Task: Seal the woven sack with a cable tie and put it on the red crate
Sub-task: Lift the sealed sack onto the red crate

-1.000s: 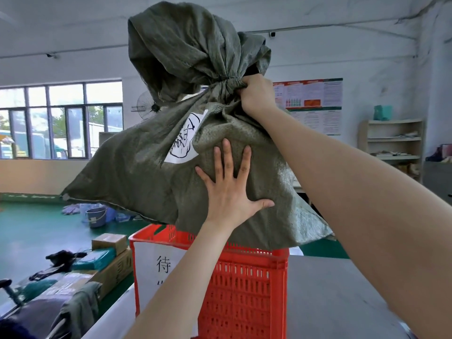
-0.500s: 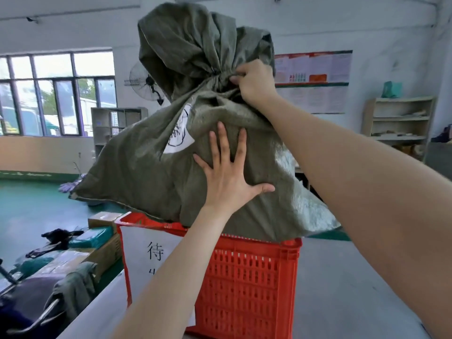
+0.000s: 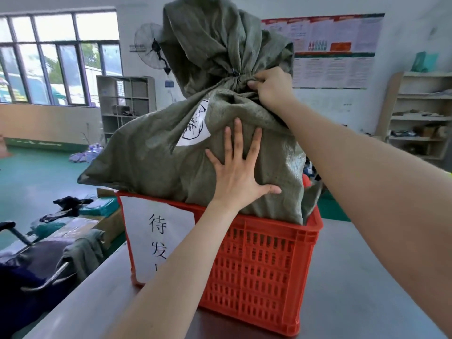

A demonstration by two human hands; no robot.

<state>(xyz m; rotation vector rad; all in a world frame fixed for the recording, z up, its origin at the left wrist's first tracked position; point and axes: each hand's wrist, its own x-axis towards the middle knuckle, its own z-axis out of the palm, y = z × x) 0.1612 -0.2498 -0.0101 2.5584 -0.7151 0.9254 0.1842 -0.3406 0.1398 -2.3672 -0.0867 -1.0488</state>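
Note:
A grey-green woven sack [image 3: 156, 155] with a white label rests on top of the red crate [image 3: 264, 263], its bottom sagging into the crate's opening and one corner hanging past the left side. A black cable tie [image 3: 232, 72] cinches its gathered neck. My right hand [image 3: 270, 87] is closed around that neck just right of the tie. My left hand [image 3: 238, 174] lies flat on the sack's near side, fingers spread. The crate stands on a grey table [image 3: 367, 289] and carries a white paper sign on its left face.
Boxes, green parcels and dark cloth [image 3: 73, 216] are piled on the floor left of the table. A chair with a metal armrest [image 3: 36, 272] sits at the lower left. Shelves [image 3: 420, 113] line the right wall, and a wall fan [image 3: 149, 46] hangs behind the sack.
The sack came down from above the crate and now sits on its rim. Both hands kept their hold and followed it down.

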